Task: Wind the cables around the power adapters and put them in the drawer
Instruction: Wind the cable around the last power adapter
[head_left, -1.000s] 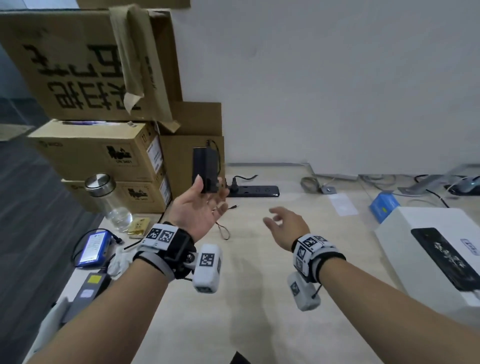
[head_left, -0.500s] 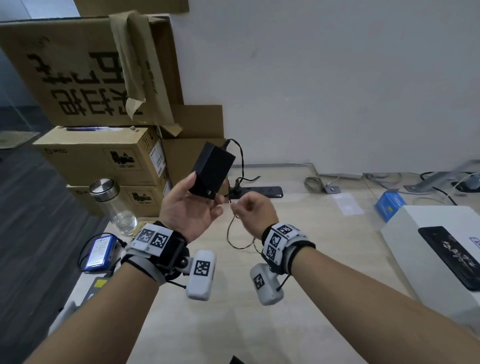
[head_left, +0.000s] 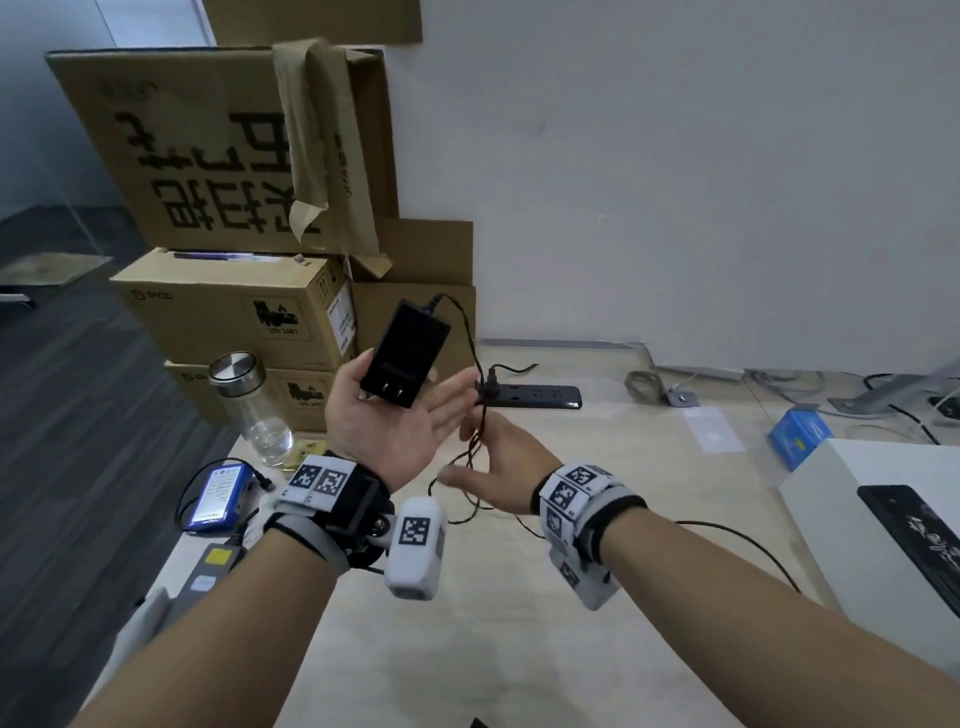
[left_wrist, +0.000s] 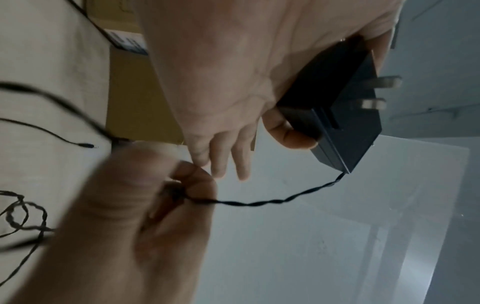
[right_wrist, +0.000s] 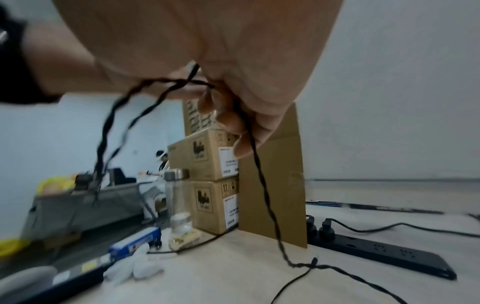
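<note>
The left hand (head_left: 400, 421), having lifted the adapter (head_left: 406, 354) clear of the surface (head_left: 597, 597), is now gripping it while the right hand (head_left: 498, 467) is pinching the cable (head_left: 470, 338), so winding is starting.

The head view looks forward and down over both forearms at the desk (head_left: 597, 493) and the white wall. The left wrist view sits close under the palm, rolled sideways, facing the adapter (left_wrist: 337, 115). The right wrist view looks low along the fingers toward the stacked boxes (right_wrist: 207, 185). All three share the cable (head_left: 475, 364).
</note>
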